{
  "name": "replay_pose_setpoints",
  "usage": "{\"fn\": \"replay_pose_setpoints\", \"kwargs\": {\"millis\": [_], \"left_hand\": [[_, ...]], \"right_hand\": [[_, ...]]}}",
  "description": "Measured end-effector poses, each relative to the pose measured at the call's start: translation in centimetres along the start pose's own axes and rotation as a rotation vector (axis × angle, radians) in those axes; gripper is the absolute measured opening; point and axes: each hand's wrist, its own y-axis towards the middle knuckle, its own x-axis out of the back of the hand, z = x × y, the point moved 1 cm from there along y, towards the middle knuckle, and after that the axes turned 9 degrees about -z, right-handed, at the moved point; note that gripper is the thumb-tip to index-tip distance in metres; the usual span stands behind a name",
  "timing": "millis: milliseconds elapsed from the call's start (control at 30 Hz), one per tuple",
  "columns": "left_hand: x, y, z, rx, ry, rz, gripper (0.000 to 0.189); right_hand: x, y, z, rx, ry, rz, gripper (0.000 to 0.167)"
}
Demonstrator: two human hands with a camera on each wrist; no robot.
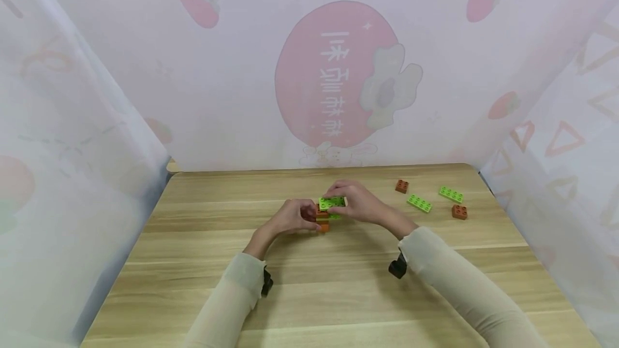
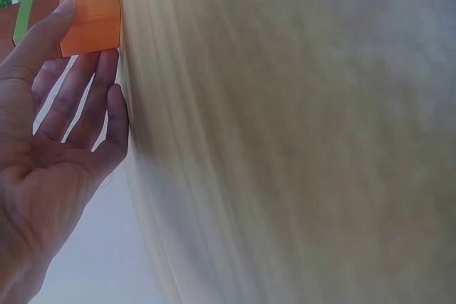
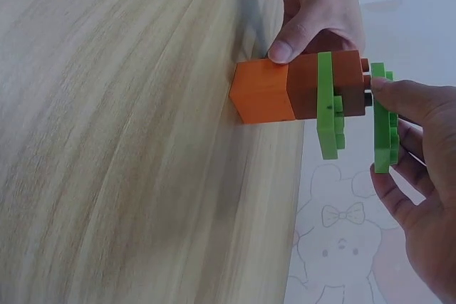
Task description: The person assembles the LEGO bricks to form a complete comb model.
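A small tower of building bricks stands on the table: an orange brick [image 3: 263,92] at the bottom, brown bricks [image 3: 348,80] above, and a green plate [image 3: 326,115] between the brown ones, jutting to one side. My left hand [image 1: 292,215] grips the tower low down, its thumb against the orange brick [image 2: 96,18] and its fingers behind. Another studded green plate [image 1: 331,203] is pinched between the thumb and fingers of my right hand [image 1: 361,204]. In the right wrist view this plate lies just over the top brown brick's studs, a thin gap showing between them.
To the right on the wooden table [image 1: 309,305] lie two loose brown bricks [image 1: 402,186] and two loose green plates [image 1: 419,203]. A white printed cloth [image 1: 232,95] hangs behind the table and along both sides.
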Motion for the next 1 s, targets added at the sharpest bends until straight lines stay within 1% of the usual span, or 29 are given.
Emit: {"fn": "replay_pose_setpoints", "kwargs": {"millis": [200, 333, 633, 800, 1000], "left_hand": [[-0.1, 0.1, 0.0, 0.005, -0.017, 0.005, 0.024], [0.0, 0.0, -0.1, 0.005, -0.01, 0.002, 0.024], [0.0, 0.0, 0.0, 0.003, 0.024, -0.005, 0.023], [0.1, 0.0, -0.1, 0.003, 0.016, -0.005, 0.022], [0.0, 0.0, 0.0, 0.003, 0.01, 0.004, 0.022]], "right_hand": [[-0.1, 0.2, 0.3, 0.008, -0.004, 0.002, 0.032], [-0.2, 0.3, 0.4, 0.018, -0.014, 0.001, 0.033], [-0.4, 0.4, 0.6, 0.003, -0.012, 0.027, 0.03], [-0.4, 0.5, 0.9, 0.004, -0.027, 0.031, 0.029], [-0.5, 0.7, 1.1, -0.034, -0.028, 0.053, 0.028]]}}
